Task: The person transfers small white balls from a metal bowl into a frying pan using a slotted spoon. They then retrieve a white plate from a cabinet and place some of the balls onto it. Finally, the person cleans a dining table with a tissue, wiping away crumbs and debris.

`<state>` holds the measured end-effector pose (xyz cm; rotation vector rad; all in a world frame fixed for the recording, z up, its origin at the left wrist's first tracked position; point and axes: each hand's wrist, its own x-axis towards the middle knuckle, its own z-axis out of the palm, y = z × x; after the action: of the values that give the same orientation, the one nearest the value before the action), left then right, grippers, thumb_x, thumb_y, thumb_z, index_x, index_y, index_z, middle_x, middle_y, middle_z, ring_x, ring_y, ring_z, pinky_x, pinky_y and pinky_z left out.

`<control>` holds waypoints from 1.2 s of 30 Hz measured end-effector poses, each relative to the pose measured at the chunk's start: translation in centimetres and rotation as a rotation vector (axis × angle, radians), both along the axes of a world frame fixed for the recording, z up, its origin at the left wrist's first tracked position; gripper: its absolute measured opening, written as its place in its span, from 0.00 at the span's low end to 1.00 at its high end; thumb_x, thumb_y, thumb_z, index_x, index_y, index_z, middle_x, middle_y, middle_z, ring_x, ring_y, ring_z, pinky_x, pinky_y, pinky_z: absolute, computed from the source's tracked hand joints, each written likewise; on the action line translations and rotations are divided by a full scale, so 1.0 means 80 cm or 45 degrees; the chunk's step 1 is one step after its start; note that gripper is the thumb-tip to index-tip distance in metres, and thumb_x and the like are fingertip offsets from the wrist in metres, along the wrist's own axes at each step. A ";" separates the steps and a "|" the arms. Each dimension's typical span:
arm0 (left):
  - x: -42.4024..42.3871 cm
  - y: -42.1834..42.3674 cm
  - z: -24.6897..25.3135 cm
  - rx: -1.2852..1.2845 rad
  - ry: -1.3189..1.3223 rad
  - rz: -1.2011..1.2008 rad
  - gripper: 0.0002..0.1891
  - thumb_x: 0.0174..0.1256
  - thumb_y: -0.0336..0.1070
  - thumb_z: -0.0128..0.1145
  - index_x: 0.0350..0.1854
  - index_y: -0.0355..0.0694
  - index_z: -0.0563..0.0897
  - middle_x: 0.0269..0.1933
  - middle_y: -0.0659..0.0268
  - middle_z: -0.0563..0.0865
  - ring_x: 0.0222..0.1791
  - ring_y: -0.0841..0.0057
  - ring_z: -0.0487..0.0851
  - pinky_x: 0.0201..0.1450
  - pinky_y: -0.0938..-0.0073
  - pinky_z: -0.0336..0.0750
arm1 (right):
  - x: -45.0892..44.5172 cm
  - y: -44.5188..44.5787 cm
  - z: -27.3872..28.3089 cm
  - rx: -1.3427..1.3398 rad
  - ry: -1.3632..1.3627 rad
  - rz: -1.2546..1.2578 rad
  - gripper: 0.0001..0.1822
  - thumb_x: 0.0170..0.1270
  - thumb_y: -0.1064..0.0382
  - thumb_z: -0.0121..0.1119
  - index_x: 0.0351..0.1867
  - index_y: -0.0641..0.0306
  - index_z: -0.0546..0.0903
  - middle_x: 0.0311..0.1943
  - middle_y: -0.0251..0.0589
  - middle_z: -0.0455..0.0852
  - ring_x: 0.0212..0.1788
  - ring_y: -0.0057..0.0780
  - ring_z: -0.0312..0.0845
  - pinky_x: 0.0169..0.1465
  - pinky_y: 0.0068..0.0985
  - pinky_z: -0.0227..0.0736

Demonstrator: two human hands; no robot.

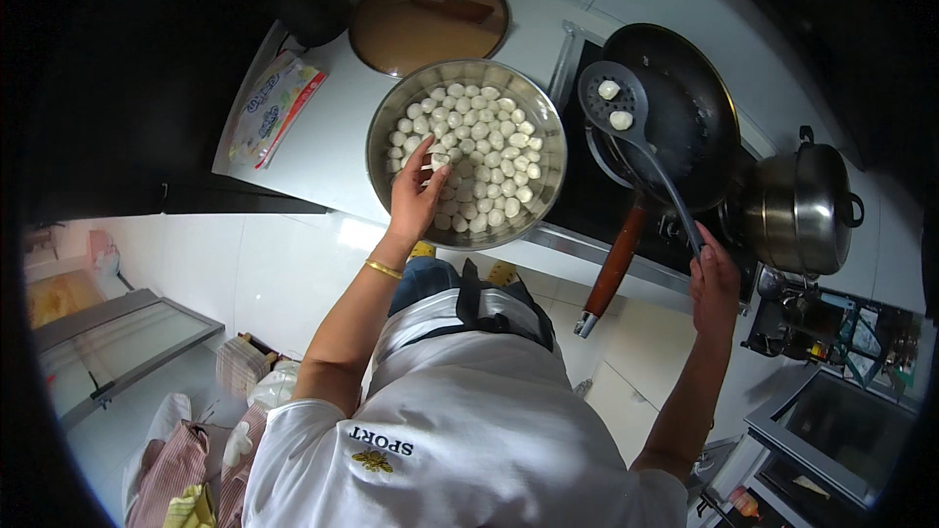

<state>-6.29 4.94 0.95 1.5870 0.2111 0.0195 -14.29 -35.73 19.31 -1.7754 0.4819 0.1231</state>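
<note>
Many small white dough balls (490, 138) lie in a wide stainless steel basin (544, 183) on the counter before me. My left hand (418, 194) is over the basin's left side, with one white ball (440, 160) held between thumb and fingers. In my right hand (714, 280) is the handle of a grey slotted skimmer (637, 125). Two white balls (620, 119) rest in the skimmer's perforated bowl, which is over the left part of a black frying pan (693, 88). The pan's wooden handle (618, 268) points toward me.
A brown glass lid (411, 22) lies behind the basin. At left is a printed plastic packet (275, 110). The pan sits on a black cooktop (579, 191), with a lidded steel pot (796, 209) to its right. An open-looking cabinet drawer (821, 440) is at lower right.
</note>
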 end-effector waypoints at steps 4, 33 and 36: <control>0.001 0.000 0.007 -0.086 -0.023 -0.020 0.24 0.70 0.29 0.60 0.66 0.41 0.70 0.49 0.67 0.82 0.45 0.82 0.81 0.43 0.80 0.78 | 0.011 0.054 0.025 -0.221 0.086 0.145 0.20 0.76 0.55 0.52 0.65 0.54 0.79 0.24 0.24 0.67 0.22 0.09 0.56 0.30 0.12 0.58; 0.003 0.000 -0.008 -0.214 -0.013 -0.078 0.19 0.67 0.27 0.64 0.58 0.40 0.74 0.49 0.69 0.77 0.44 0.83 0.80 0.44 0.81 0.79 | -0.025 -0.056 -0.036 -1.347 -0.320 0.135 0.19 0.73 0.65 0.55 0.63 0.49 0.79 0.42 0.49 0.86 0.41 0.43 0.85 0.46 0.33 0.78; 0.002 -0.001 -0.001 -0.303 0.061 -0.090 0.18 0.69 0.25 0.60 0.59 0.40 0.74 0.50 0.68 0.77 0.46 0.82 0.81 0.45 0.79 0.81 | -0.022 -0.049 -0.040 -1.281 -0.349 0.219 0.18 0.73 0.65 0.56 0.62 0.51 0.80 0.45 0.49 0.87 0.42 0.39 0.84 0.48 0.30 0.77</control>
<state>-6.16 4.83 0.84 1.3572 0.1877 -0.0954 -16.09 -39.64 16.12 -2.7652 0.1795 -0.2959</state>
